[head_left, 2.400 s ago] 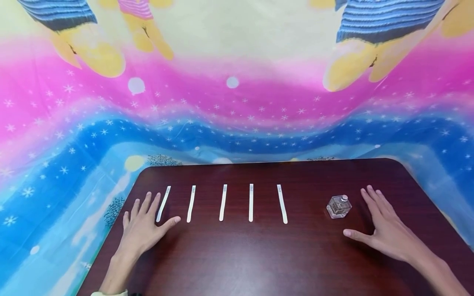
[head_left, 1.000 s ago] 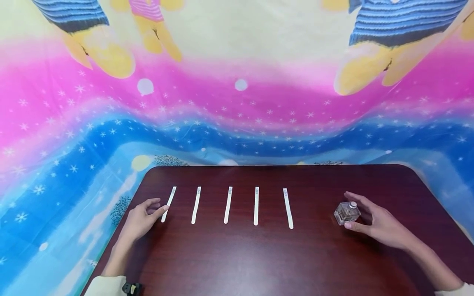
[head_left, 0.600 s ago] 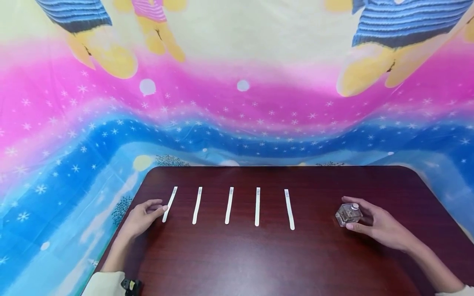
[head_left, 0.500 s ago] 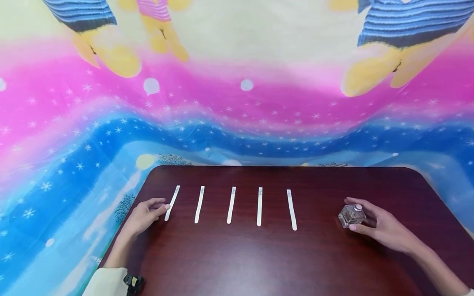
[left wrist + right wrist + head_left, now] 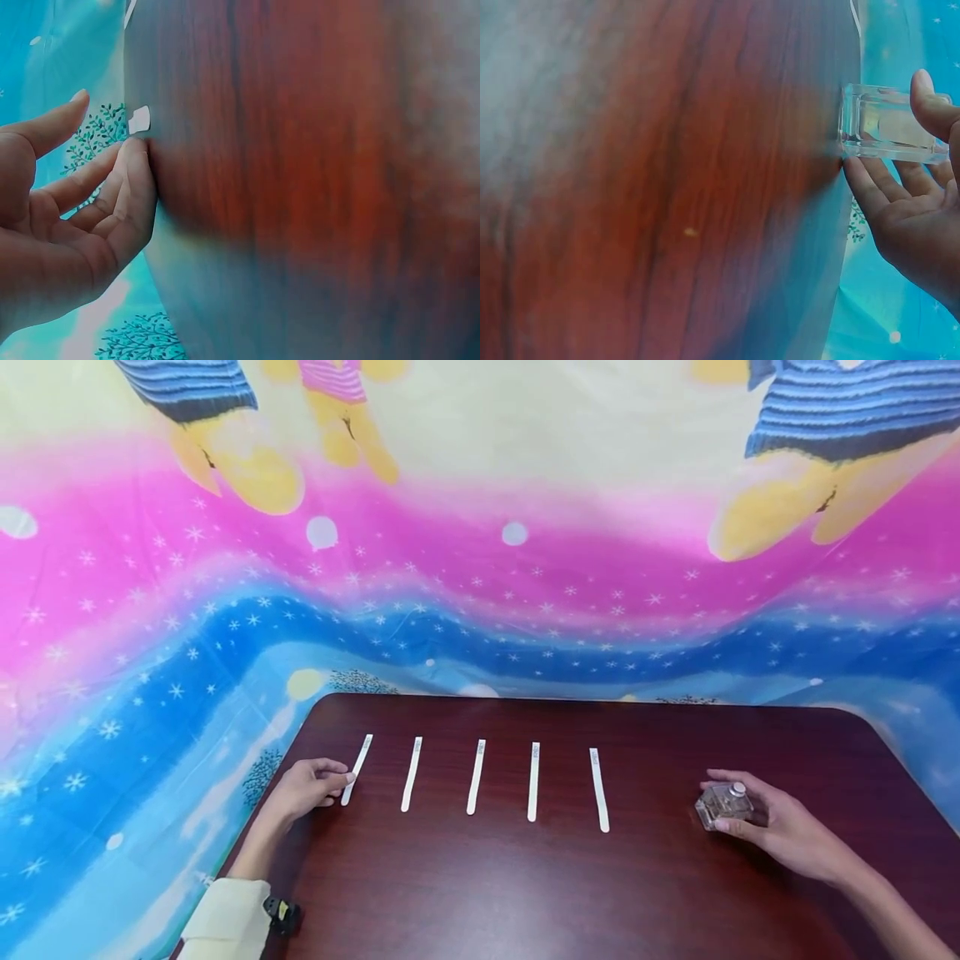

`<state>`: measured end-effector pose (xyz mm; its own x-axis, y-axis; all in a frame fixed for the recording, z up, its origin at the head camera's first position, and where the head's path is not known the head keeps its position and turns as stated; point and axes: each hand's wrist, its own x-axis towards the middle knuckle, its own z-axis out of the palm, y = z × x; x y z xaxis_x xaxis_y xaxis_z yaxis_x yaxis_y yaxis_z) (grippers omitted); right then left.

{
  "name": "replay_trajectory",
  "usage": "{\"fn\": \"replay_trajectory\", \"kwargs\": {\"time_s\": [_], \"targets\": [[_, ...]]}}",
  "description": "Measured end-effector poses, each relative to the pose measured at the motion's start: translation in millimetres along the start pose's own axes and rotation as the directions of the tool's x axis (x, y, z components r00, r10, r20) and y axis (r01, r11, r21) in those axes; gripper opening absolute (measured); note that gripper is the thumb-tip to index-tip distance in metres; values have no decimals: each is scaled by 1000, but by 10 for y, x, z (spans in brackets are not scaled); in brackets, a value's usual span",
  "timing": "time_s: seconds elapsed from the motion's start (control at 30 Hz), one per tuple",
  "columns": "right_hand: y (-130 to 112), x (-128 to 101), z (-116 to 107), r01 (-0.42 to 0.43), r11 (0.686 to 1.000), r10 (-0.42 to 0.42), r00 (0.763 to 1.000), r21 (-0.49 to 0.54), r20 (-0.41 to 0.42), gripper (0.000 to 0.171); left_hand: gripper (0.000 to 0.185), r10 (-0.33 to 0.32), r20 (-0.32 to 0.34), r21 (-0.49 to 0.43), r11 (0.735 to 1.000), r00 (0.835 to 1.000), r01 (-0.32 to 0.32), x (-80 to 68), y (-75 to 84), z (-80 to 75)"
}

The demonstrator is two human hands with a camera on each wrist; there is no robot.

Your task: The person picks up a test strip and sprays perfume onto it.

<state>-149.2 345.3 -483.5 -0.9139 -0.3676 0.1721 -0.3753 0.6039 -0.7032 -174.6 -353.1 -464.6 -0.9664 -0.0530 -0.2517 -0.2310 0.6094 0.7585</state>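
Observation:
Several narrow white paper strips lie apart in a row on the dark table, each with small print at its far end. My left hand [image 5: 306, 787] is at the leftmost paper strip [image 5: 358, 767], its thumb tip over the strip's left edge. In the left wrist view the thumb stands apart from the fingers [image 5: 124, 199], whose tips are beside a white strip end [image 5: 140, 120]. My right hand [image 5: 795, 831] holds a faceted clear glass perfume bottle [image 5: 722, 806] with a silver cap between thumb and fingers. Whether the bottle's base touches the table cannot be told.
Other paper strips [image 5: 412, 775], including the rightmost strip [image 5: 600, 792], lie between the hands. The glossy brown table [image 5: 480, 893] has rounded far corners. A colourful printed cloth [image 5: 450, 568] hangs behind and around it. A black device [image 5: 282, 914] sits at the left wrist.
My right hand has moved in and taken hold of the perfume bottle. The left hand's spread fingers have drawn together by the leftmost strip. The head view has shifted slightly.

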Motion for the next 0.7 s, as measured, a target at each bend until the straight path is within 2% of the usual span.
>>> {"fn": "replay_trajectory", "kwargs": {"time_s": [0.13, 0.27, 0.47, 0.7], "targets": [[7, 10, 5, -20, 1000, 20, 1000, -7, 18, 54, 39, -9, -6, 36, 999, 1000, 9, 44, 13, 13], [19, 6, 21, -6, 1000, 5, 1000, 4, 24, 48, 35, -39, -28, 62, 997, 999, 40, 87, 15, 39], [26, 9, 28, 1, 1000, -2, 1000, 12, 20, 46, 28, -84, -76, 100, 991, 994, 92, 118, 38, 78], [4, 15, 28, -46, 999, 45, 998, 29, 43, 43, 23, -105, -99, 141, 983, 990, 118, 105, 79, 112]]}}
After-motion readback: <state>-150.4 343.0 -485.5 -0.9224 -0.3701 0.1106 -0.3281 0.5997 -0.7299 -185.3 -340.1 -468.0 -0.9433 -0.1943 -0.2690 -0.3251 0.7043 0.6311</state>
